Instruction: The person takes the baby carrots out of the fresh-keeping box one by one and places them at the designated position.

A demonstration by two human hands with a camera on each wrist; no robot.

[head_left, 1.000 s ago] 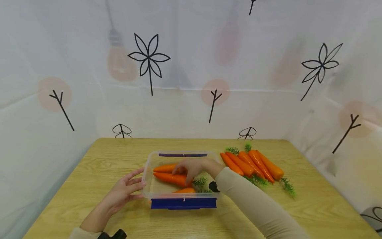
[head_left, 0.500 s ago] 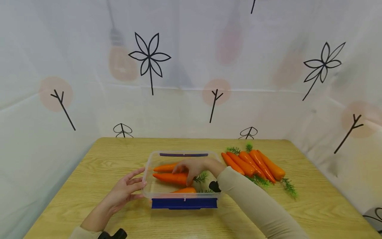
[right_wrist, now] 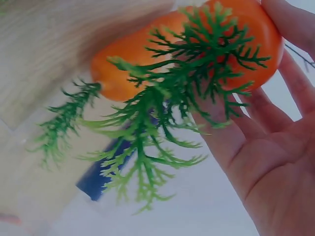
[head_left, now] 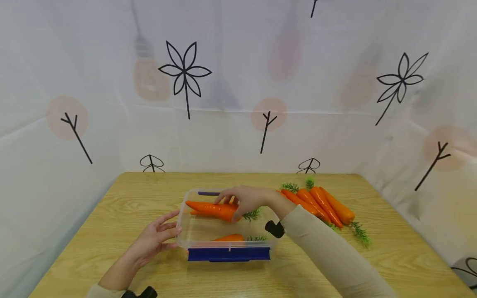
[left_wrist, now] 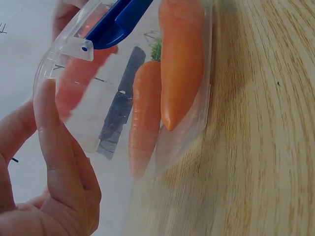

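In the head view, my right hand (head_left: 247, 198) grips a carrot (head_left: 212, 209) near its leafy end and holds it up inside the clear plastic container (head_left: 228, 244). The right wrist view shows the carrot's green leaves (right_wrist: 152, 98) hanging in front of the fingers. Another carrot (left_wrist: 146, 98) lies below the held one, mostly covered by it in the head view. Near the container's front wall lies a further carrot (head_left: 229, 238). My left hand (head_left: 158, 236), its fingers nearly straight, touches the container's left wall and rim.
Several carrots with green tops (head_left: 316, 205) lie side by side on the wooden table (head_left: 141, 190) to the right of the container. A blue latch flap (head_left: 229, 254) hangs at the container's front. White patterned cloth (head_left: 231, 136) stands behind the table.
My right hand has lifted the carrot from the container's bottom and shifted it slightly toward the back, over the other carrot. The left hand stays in place.
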